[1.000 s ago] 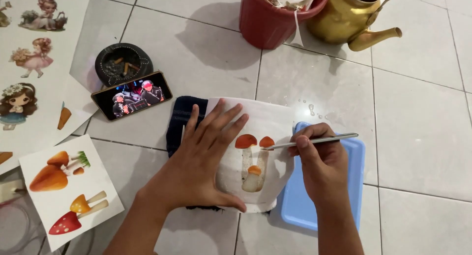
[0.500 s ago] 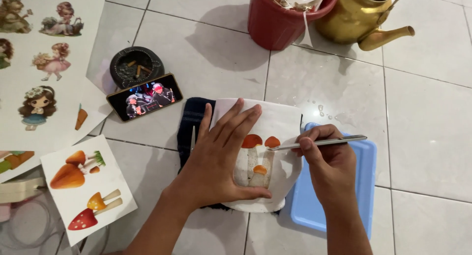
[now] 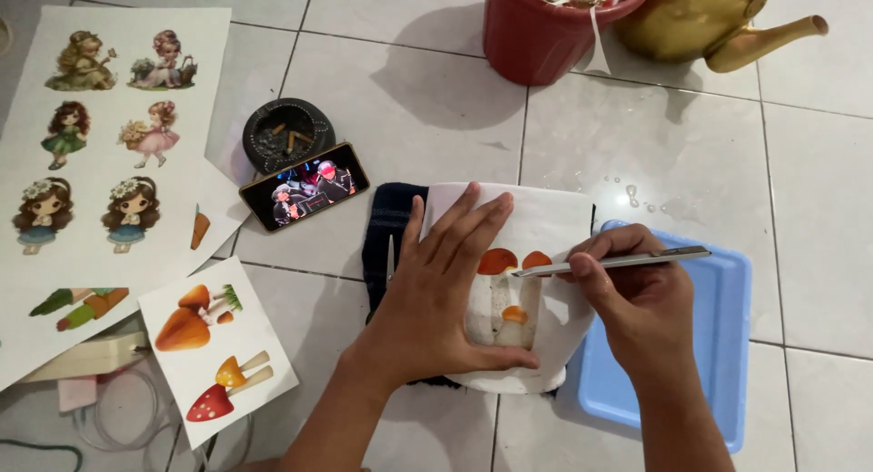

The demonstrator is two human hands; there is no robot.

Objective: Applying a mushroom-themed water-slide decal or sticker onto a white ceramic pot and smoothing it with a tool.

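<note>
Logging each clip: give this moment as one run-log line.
left hand: flat on white pot | right hand: holds metal tool, tip at mushroom decal | pot on dark cloth

A home floor serving as a craft corner: pale glazed floor tiles (image 3: 409,108) underfoot, an ashtray (image 3: 287,134) just left of the propped phone (image 3: 304,185), printed sticker sheets (image 3: 100,154) farther left, a red bucket (image 3: 546,26) and brass kettle (image 3: 705,22) above it

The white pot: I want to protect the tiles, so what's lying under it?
A dark blue cloth lies under the white pot, showing at its left side and lower edge. The left hand and the pot itself cover the rest of the cloth.
</note>
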